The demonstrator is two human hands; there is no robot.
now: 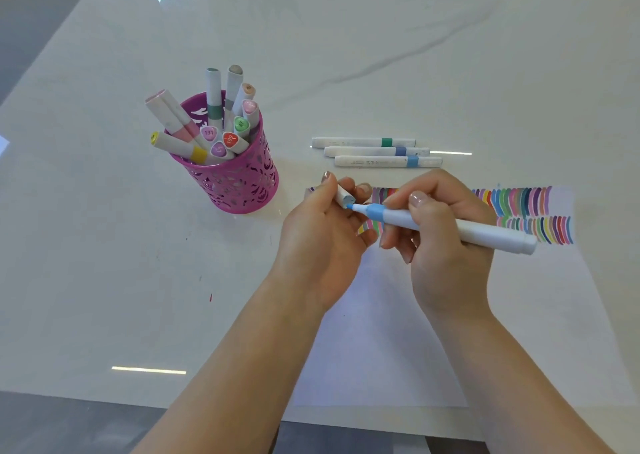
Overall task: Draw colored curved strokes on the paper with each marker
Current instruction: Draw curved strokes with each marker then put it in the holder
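My right hand [446, 242] grips a white marker [460, 226] with a light blue collar; its blue tip points left. My left hand [322, 235] holds the marker's cap [346, 197] between fingers and thumb, with the cap's mouth right at the tip. Both hands hover over the white paper [415, 332]. Two rows of short colored curved strokes [530, 211] run along the paper's far edge, partly hidden by my hands.
A pink perforated cup [239, 180] with several capped markers stands to the left. Three capped markers [377, 152] lie side by side beyond the paper. The white table's near edge [104, 394] runs across the bottom.
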